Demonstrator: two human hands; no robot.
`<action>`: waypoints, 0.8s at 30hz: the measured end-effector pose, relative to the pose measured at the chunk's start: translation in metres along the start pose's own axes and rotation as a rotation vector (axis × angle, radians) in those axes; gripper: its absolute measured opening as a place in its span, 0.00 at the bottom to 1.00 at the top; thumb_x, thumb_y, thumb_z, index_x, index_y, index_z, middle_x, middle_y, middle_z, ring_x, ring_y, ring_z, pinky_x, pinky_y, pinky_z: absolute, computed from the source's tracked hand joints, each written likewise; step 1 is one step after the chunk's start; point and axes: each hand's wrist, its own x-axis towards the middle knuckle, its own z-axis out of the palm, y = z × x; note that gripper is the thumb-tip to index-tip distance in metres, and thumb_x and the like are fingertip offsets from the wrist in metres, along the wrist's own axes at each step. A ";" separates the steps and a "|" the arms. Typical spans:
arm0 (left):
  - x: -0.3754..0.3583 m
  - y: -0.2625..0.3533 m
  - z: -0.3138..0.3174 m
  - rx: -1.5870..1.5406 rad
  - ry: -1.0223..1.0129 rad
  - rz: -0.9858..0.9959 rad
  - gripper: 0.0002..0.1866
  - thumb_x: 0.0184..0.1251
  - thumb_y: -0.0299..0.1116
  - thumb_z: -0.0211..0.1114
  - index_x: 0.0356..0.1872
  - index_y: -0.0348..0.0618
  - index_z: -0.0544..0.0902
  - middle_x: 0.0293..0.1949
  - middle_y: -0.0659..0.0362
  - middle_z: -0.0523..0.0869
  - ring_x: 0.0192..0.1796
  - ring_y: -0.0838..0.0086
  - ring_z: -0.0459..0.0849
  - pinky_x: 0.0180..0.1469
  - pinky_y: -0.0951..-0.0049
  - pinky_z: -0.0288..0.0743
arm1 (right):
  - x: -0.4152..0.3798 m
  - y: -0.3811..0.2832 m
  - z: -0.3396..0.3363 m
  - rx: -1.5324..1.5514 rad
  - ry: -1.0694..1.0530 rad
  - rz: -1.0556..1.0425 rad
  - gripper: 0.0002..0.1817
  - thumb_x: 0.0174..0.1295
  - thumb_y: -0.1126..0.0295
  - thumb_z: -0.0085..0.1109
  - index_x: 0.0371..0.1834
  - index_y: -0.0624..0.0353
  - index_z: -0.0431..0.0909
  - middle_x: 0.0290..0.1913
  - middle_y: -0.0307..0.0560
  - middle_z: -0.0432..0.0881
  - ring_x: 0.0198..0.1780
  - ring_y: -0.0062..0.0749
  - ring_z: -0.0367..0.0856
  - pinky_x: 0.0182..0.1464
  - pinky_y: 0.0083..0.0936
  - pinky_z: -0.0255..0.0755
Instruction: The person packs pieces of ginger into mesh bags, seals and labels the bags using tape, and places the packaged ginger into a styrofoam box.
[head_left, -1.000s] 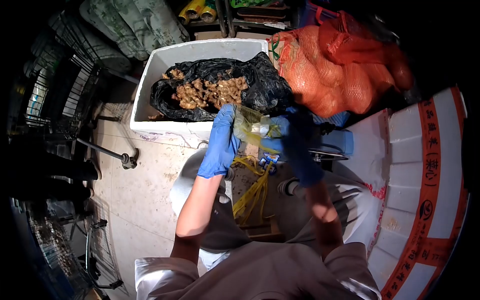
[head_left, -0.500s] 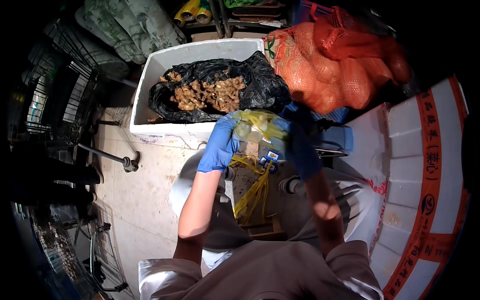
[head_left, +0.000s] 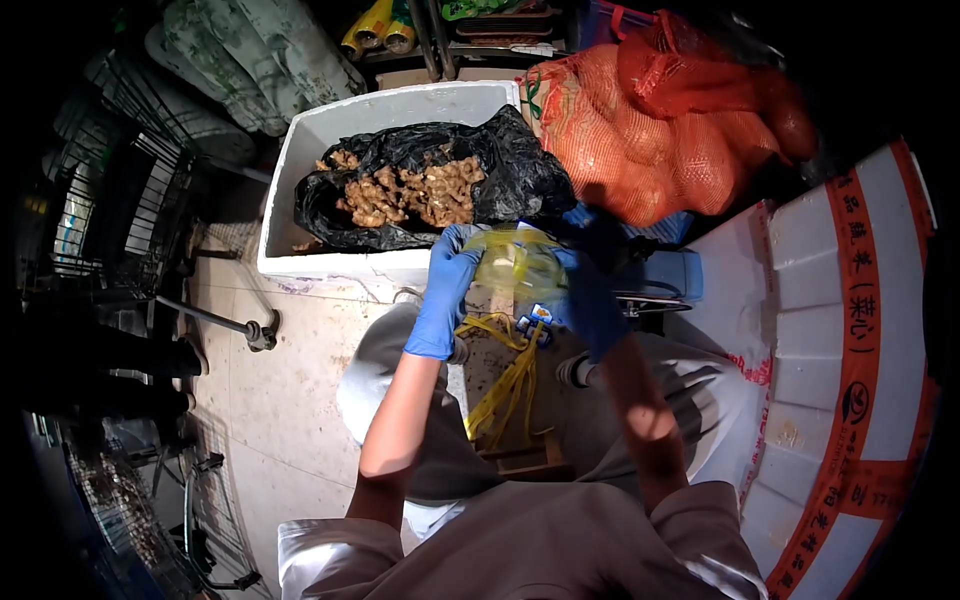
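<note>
Left hand (head_left: 443, 290) and right hand (head_left: 588, 300) grip yellow bag (head_left: 517, 266) beside foam box (head_left: 300, 160) rim.

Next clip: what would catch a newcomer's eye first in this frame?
Two blue-gloved hands, the left hand and the right hand, hold a thin yellowish plastic bag between them at the centre of the view. Just beyond them a white foam box lined with a black bag holds a heap of ginger roots. To the upper right, bulging orange mesh sacks fill the corner.
</note>
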 end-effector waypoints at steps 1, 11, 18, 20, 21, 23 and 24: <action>-0.001 0.008 0.000 -0.221 -0.060 -0.166 0.07 0.55 0.20 0.51 0.35 0.33 0.74 0.31 0.56 0.79 0.30 0.76 0.77 0.33 0.80 0.73 | 0.002 -0.009 0.004 0.266 0.002 0.240 0.19 0.47 0.76 0.51 0.46 0.65 0.67 0.42 0.59 0.72 0.44 0.43 0.72 0.47 0.28 0.65; -0.023 0.041 0.018 -0.358 -0.302 -0.395 0.12 0.53 0.23 0.56 0.40 0.36 0.73 0.36 0.57 0.78 0.38 0.76 0.78 0.42 0.79 0.74 | 0.009 0.021 0.003 -0.374 -0.038 0.349 0.11 0.56 0.68 0.47 0.37 0.64 0.72 0.40 0.51 0.76 0.41 0.34 0.75 0.40 0.25 0.69; 0.002 -0.003 -0.001 -0.001 0.047 0.023 0.06 0.49 0.18 0.55 0.31 0.36 0.73 0.30 0.58 0.78 0.35 0.78 0.76 0.36 0.81 0.70 | 0.007 -0.013 0.004 0.890 0.027 0.581 0.14 0.58 0.66 0.45 0.43 0.63 0.69 0.45 0.45 0.73 0.41 0.27 0.75 0.38 0.24 0.69; -0.003 0.008 -0.001 -0.113 0.022 0.024 0.06 0.53 0.19 0.51 0.32 0.36 0.74 0.29 0.59 0.78 0.32 0.78 0.76 0.34 0.81 0.71 | 0.008 -0.016 0.004 0.689 0.001 0.454 0.14 0.58 0.66 0.45 0.43 0.63 0.69 0.44 0.45 0.74 0.40 0.27 0.75 0.38 0.24 0.69; -0.006 0.019 0.000 -0.332 0.007 -0.161 0.07 0.54 0.18 0.50 0.33 0.36 0.74 0.28 0.59 0.78 0.28 0.78 0.76 0.31 0.81 0.71 | 0.019 -0.022 0.000 0.310 -0.152 0.456 0.14 0.58 0.66 0.45 0.43 0.63 0.69 0.44 0.45 0.74 0.40 0.27 0.75 0.39 0.24 0.70; -0.010 0.025 0.005 -0.559 -0.092 -0.399 0.09 0.58 0.21 0.48 0.37 0.33 0.75 0.28 0.60 0.78 0.24 0.82 0.75 0.25 0.88 0.70 | 0.025 -0.007 -0.003 -0.075 -0.292 0.452 0.14 0.58 0.66 0.45 0.43 0.62 0.69 0.43 0.45 0.74 0.41 0.28 0.75 0.39 0.24 0.70; -0.008 0.009 0.002 -0.646 -0.223 -0.455 0.09 0.59 0.22 0.49 0.39 0.34 0.74 0.30 0.60 0.79 0.26 0.82 0.76 0.26 0.90 0.70 | 0.017 0.021 -0.001 -0.200 -0.209 0.475 0.14 0.59 0.64 0.44 0.42 0.62 0.70 0.41 0.44 0.74 0.38 0.26 0.75 0.40 0.22 0.70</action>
